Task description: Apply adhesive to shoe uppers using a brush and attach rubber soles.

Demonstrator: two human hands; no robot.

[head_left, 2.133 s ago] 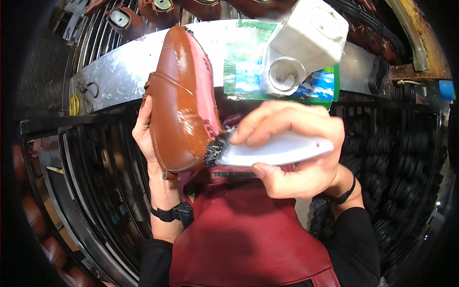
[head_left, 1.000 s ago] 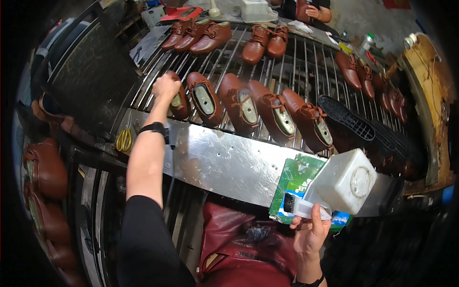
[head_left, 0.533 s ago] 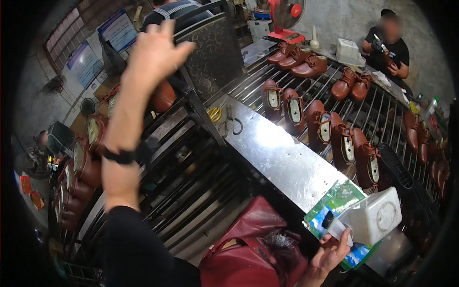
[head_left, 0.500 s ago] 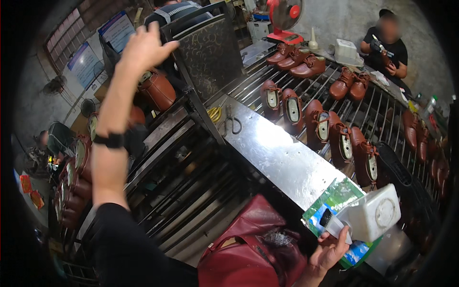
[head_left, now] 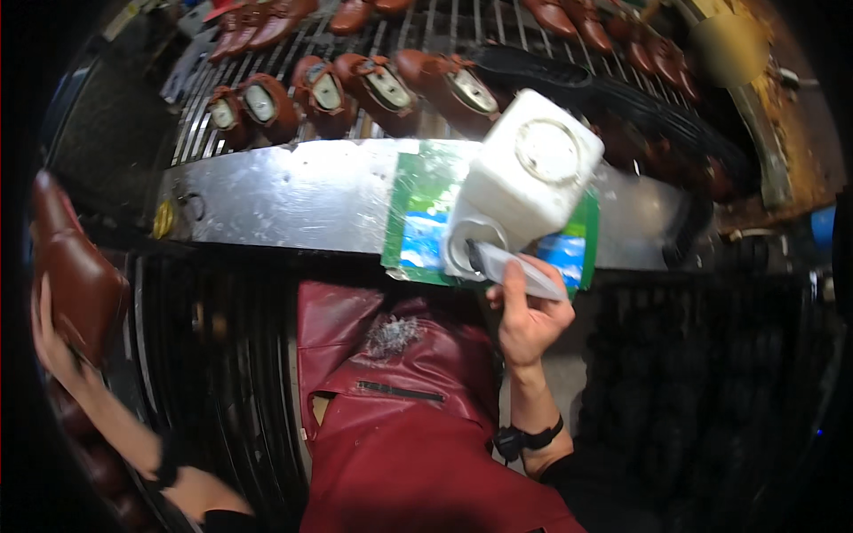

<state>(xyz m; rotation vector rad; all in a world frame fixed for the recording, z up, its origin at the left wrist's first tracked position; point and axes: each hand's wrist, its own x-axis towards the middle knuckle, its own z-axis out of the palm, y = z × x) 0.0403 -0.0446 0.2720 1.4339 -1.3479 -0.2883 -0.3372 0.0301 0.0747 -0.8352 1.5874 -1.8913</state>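
Note:
My right hand (head_left: 533, 324) pinches the pale, flat handle of a brush (head_left: 533, 275). Its dark bristles are at the round mouth of a white plastic container (head_left: 533, 169), which rests on a green and blue printed sheet (head_left: 404, 222). Off at the left edge, my left hand (head_left: 58, 342) grips a reddish-brown leather shoe (head_left: 82, 284), fingers along its side. Part of that hand is blurred. Black bands circle both forearms.
Several brown lace-up shoes (head_left: 382, 84) stand on a metal-bar rack (head_left: 311, 40) beyond the shiny metal ledge (head_left: 293, 195). Yellow-handled scissors (head_left: 163, 218) lie at the ledge's left end. A dark red apron (head_left: 391, 462) covers my lap.
The view has swung toward the right and down. My left hand has come down from its raised reach and now has a shoe. The brush has moved to the container's mouth.

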